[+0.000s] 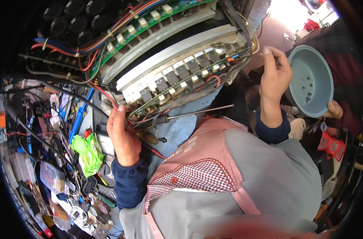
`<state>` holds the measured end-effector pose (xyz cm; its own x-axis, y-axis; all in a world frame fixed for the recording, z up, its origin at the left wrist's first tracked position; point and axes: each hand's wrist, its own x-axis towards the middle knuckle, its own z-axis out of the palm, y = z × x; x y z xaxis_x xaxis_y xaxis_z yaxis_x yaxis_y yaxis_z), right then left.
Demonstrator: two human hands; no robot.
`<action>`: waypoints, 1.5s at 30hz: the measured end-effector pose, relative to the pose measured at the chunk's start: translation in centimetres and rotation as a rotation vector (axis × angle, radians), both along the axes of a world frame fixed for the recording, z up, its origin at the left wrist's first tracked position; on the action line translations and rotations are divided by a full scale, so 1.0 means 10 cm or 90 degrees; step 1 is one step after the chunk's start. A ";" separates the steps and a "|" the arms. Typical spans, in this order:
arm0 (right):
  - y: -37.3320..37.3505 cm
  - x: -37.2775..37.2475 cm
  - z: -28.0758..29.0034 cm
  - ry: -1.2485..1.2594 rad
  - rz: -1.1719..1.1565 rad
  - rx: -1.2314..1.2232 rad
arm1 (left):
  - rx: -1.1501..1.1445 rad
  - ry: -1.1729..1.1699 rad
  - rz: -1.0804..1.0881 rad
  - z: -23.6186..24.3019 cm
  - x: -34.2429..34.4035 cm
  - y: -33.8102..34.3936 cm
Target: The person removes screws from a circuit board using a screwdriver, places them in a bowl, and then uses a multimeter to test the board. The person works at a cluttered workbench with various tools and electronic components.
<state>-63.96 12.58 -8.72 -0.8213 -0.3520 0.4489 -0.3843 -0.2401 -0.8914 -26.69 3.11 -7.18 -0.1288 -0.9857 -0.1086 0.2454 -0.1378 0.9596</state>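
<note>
An amplifier-like circuit board (177,81) with a row of black transistors lies along a pale metal heatsink (177,53). My left hand (123,137) is closed at the board's near left end, beside red wires; its thumb is partly hidden. My right hand (276,71) is raised right of the board, with thumb and fingertips pinched together. Anything between those fingertips is too small to make out. Just beside it, another person's hand (334,110) holds a grey-blue round bowl (325,75) tilted. Several small dark pieces, perhaps screws, sit in its bottom.
A long screwdriver (201,112) lies beneath the board on a blue surface (175,137). Cluttered on the left are a blue soldering iron (78,119), a bright green packet (89,153) and cables. Behind stands a second green board (149,24) with coloured wires. A red holder (332,146) is at right.
</note>
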 end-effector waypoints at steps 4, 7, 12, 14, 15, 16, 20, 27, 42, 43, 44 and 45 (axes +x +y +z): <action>0.10 -0.09 -0.30 -0.235 0.164 -0.041 | 0.021 0.027 -0.042 -0.07 0.16 -0.04; 0.08 -0.08 -0.40 -0.206 0.213 -0.063 | -0.017 0.050 -0.103 -0.17 0.31 -0.03; 0.02 -0.13 -0.53 -0.358 0.417 -0.151 | -0.090 0.002 -0.194 -0.25 0.44 -0.03; 0.00 -0.16 -0.57 -0.363 0.478 -0.185 | -0.104 0.022 -0.204 -0.25 0.44 -0.05; 0.02 -0.22 -0.59 -0.357 0.516 -0.198 | -0.108 0.013 -0.216 -0.26 0.44 -0.07; 0.02 -0.28 -0.62 -0.351 0.555 -0.210 | -0.111 0.003 -0.228 -0.26 0.44 -0.09; -0.06 -0.26 -0.66 -0.281 0.505 -0.146 | -0.093 -0.183 -0.260 -0.28 0.46 -0.09; -0.09 -0.29 -0.72 -0.275 0.531 -0.122 | -0.133 -0.229 -0.205 -0.28 0.40 -0.06; -0.11 -0.37 -0.73 -0.295 0.527 -0.079 | -0.092 -0.248 -0.226 -0.31 0.39 -0.07; -0.11 -0.37 -0.73 -0.293 0.535 -0.091 | -0.079 -0.234 -0.227 -0.29 0.38 -0.07; -0.11 -0.37 -0.74 -0.291 0.535 -0.091 | -0.066 -0.220 -0.227 -0.29 0.38 -0.06; -0.12 -0.38 -0.75 -0.290 0.536 -0.093 | -0.097 -0.260 -0.214 -0.30 0.38 -0.07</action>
<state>-67.79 11.42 -16.25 -0.4314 -0.8708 0.2356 0.3392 -0.3986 -0.8521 -22.89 2.44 -10.15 -0.4170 -0.9058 -0.0748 -0.1844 0.0037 0.9828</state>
